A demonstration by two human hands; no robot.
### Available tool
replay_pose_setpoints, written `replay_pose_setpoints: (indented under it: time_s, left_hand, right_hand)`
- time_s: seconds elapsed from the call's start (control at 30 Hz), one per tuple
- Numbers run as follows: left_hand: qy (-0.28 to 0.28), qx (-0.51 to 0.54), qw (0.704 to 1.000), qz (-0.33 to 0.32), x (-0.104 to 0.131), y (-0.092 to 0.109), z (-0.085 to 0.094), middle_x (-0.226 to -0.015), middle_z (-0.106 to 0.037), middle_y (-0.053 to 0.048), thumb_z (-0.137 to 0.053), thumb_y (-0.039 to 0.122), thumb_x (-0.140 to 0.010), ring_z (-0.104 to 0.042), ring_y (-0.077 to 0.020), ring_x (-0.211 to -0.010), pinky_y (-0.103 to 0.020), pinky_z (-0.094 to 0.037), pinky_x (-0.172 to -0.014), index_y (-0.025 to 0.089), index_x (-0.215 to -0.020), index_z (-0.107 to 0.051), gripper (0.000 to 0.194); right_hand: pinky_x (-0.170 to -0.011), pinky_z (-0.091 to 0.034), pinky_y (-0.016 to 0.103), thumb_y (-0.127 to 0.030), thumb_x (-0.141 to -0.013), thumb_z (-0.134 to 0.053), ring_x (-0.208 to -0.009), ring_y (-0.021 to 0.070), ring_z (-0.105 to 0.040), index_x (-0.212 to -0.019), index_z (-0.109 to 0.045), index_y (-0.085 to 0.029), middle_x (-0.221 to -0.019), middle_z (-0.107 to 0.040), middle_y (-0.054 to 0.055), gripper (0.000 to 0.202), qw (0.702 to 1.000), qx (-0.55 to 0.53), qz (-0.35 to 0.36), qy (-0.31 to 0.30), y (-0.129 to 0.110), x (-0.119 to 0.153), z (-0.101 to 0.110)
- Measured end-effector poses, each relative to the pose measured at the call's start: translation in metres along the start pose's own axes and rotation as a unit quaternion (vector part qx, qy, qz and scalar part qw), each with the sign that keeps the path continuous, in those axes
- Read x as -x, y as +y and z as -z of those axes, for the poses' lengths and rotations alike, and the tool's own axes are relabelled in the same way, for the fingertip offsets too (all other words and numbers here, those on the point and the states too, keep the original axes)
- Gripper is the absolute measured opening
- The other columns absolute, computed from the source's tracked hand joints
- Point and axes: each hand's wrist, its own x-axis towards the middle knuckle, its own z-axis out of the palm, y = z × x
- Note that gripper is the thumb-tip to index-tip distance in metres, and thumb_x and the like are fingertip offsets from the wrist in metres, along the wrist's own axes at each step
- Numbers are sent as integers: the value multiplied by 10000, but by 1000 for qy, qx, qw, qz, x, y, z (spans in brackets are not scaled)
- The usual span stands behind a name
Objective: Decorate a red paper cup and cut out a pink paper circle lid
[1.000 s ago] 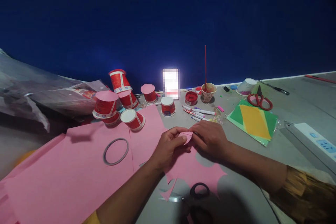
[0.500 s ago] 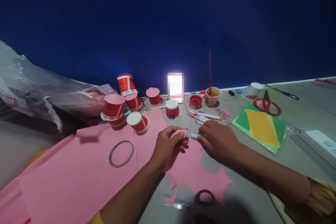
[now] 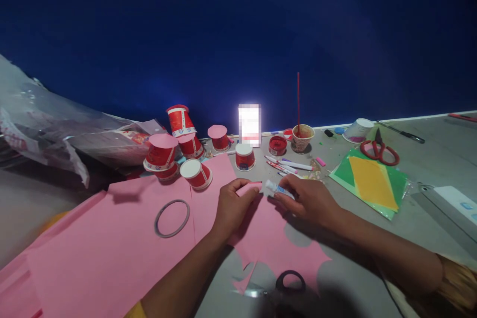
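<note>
Pinched in my left hand (image 3: 236, 203) is a small pink paper piece (image 3: 249, 187), with a dark red edge showing at its top. My right hand (image 3: 303, 198) has its fingers round a small whitish tube (image 3: 278, 189), whose pale tip points left, close to the paper piece but apart from it. Beneath both hands lies a pink sheet with round cut-outs (image 3: 276, 253). A red and white cup (image 3: 245, 157) stands just beyond my left hand.
Several red cups (image 3: 196, 174) stand at the back left, beside a plastic bag (image 3: 74, 124). Larger pink sheets (image 3: 112, 248) bear a grey ring (image 3: 155, 223). Behind my right hand are pens (image 3: 298, 164) and a paint pot (image 3: 278, 145). Red-handled scissors (image 3: 390, 155) lie right; black-handled scissors (image 3: 278, 283) lie near.
My right hand has lifted the tube from the table area and brought it left, nearer the pink piece. My left hand has shifted slightly left, tilting the piece.
</note>
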Motion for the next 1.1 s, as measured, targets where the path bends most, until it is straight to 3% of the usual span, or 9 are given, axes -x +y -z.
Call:
replay_pose_setpoints:
  time_s: [0.2,0.37,0.57,0.87,1.1]
  left_hand:
    - [4,-126,990,-59,2,-4,-1,-890,-816,-46,-813,298,-799,-717,-248,-844,-342,-550,-784,231,-917,-855,142]
    - [4,-178,977,-114,4,-7,-2,-1016,-828,-50,-773,262,-830,-734,-275,-999,-386,-530,-943,273,-955,-861,153]
    - [-25,-185,974,-131,7,-4,-5,-960,-802,-41,-726,241,-863,-731,-241,-932,-350,-531,-876,254,-976,-861,177]
    - [-43,-168,979,-107,10,-3,-8,-865,-768,-38,-705,263,-858,-687,-217,-838,-332,-512,-819,237,-872,-854,152]
    - [-43,-142,987,-62,8,-3,-7,-814,-766,-54,-713,326,-813,-661,-215,-768,-338,-505,-775,205,-868,-870,205]
  right_hand:
    - [-613,-241,338,-525,-993,-672,-646,207,-633,-804,-697,-232,-687,-726,27,350,999,5,37,40,-7,3,-5]
    - [-633,-256,348,-500,-999,-668,-678,219,-656,-846,-721,-229,-724,-761,53,316,994,36,73,69,-6,4,-9]
    - [-655,-279,354,-447,-1004,-678,-696,221,-658,-859,-726,-212,-730,-753,53,280,985,73,106,116,-6,6,-12]
    - [-679,-283,353,-395,-1033,-638,-731,215,-619,-838,-711,-201,-747,-726,64,285,972,89,140,167,-6,6,-12]
    - [-659,-275,359,-286,-976,-703,-728,205,-560,-798,-680,-201,-757,-686,48,198,959,103,184,190,-3,6,-10]
